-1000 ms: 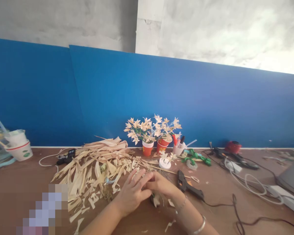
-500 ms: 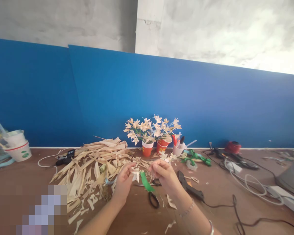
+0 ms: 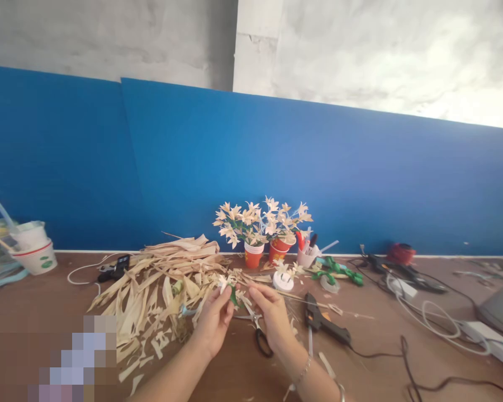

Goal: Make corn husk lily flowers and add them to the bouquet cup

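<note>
My left hand is closed on a small white flower, whose petals stick up above the fingertips. A piece of green ribbon hangs beside it, between my two hands. My right hand is closed in a pinch just to the right; what it pinches, if anything, is too small to make out. Scissors with black handles lie open on the table below and between the hands. A black glue gun rests right of my right hand.
Dried husks are heaped at the left. Behind my hands, flowers stand in a red cup and another red cup. Green ribbon bundles, cables and a white power strip lie at the right.
The green ribbon has drawn up close to my left fingers, where it hung down across the gap before. My right hand has moved slightly left and down, uncovering a white roll and the scissor blades.
</note>
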{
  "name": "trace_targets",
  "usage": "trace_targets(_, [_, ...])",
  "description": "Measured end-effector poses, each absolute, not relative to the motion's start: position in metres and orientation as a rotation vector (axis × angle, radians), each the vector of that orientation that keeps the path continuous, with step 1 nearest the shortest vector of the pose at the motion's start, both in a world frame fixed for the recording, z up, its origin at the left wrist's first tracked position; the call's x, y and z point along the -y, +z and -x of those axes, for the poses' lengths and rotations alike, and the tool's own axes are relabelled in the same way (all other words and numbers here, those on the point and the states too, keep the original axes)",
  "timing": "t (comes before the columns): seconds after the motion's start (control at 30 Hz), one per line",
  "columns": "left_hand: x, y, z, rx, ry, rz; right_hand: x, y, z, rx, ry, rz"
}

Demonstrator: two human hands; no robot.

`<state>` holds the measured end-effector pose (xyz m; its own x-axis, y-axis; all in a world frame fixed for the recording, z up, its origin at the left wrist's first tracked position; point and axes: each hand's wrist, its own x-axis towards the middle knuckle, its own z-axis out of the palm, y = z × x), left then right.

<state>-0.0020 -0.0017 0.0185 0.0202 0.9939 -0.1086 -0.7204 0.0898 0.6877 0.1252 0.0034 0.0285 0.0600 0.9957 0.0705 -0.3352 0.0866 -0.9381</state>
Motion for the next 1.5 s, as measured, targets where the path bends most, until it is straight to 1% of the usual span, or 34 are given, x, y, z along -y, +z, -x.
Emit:
trace_targets(0.27, [-0.005, 0.014, 0.003, -0.688, 1.545, -0.587, -0.002, 0.021, -0.121, 0.896, 1.437, 0.979])
trace_targets(0.33, [-0.005, 0.013, 0.004, -0.724, 1.545, -0.607, 0.002, 0.024, -0.12, 0.928, 1.593, 1.048])
trace_targets(0.4, [-0.006, 0.013, 0.006, -0.763, 1.515, -0.617, 0.008, 0.03, -0.119, 1.083, 1.829, 1.116])
trace_targets(0.43, [-0.006, 0.013, 0.006, -0.773, 1.499, -0.619, 0.01, 0.034, -0.118, 1.187, 1.893, 1.134])
trace_targets(0.47, [-0.005, 0.013, 0.007, -0.774, 1.488, -0.62, 0.013, 0.038, -0.118, 1.289, 1.866, 1.14])
trace_targets(0.5, [-0.005, 0.014, 0.007, -0.767, 1.483, -0.619, 0.015, 0.043, -0.119, 1.376, 1.729, 1.135])
trace_targets(0.53, [-0.005, 0.014, 0.007, -0.758, 1.484, -0.62, 0.015, 0.047, -0.12, 1.441, 1.498, 1.121])
trace_targets(0.63, [-0.002, 0.015, 0.006, -0.752, 1.472, -0.649, 0.012, 0.057, -0.129, 1.612, 0.7, 1.041])
trace_targets(0.67, [-0.002, 0.016, 0.005, -0.758, 1.456, -0.671, 0.01, 0.059, -0.132, 1.686, 0.535, 1.038])
trace_targets(0.7, [-0.001, 0.016, 0.004, -0.763, 1.435, -0.698, 0.007, 0.059, -0.136, 1.76, 0.451, 1.062])
trace_targets(0.8, [0.001, 0.017, 0.003, -0.745, 1.392, -0.756, 0.002, 0.056, -0.142, 1.922, 0.483, 1.204])
trace_targets(0.9, [0.002, 0.017, 0.002, -0.719, 1.395, -0.716, 0.003, 0.053, -0.141, 1.959, 0.493, 1.267])
trace_targets(1.17, [0.004, 0.018, 0.0, -0.679, 1.44, -0.485, 0.007, 0.049, -0.13, 2.017, 0.131, 1.31])
trace_targets(1.5, [0.005, 0.017, -0.005, -0.645, 1.509, -0.366, 0.009, 0.038, -0.125, 2.073, -0.135, 1.277])
